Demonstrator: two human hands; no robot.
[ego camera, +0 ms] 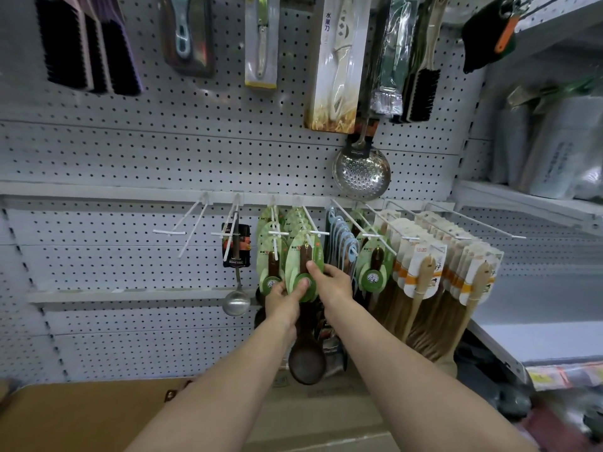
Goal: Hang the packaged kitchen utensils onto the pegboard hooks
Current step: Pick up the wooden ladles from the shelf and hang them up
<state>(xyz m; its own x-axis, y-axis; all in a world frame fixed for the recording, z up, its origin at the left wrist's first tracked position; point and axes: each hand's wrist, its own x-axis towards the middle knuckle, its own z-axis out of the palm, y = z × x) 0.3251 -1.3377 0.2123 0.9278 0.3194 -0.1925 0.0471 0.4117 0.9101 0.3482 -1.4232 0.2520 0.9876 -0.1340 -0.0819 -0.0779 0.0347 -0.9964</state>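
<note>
A dark wooden spoon on a green leaf-shaped card (298,256) hangs at the front of a white pegboard hook (310,228) low on the grey pegboard (130,151). My left hand (285,296) pinches the card's round bottom, thumb on its front. My right hand (332,280) holds the card's right edge, thumb on the spoon's handle. The spoon's dark bowl (306,362) hangs below my wrists. More green-carded spoons (269,252) fill the hook to the left and another hook (372,272) to the right.
Two bare white hooks (182,228) stand at the left, then a steel ladle (236,288). Blue-carded items (342,243) and carded wooden spatulas (434,272) hang at the right. A skimmer (360,172), brushes and knives hang above. A cardboard box (81,415) lies below left.
</note>
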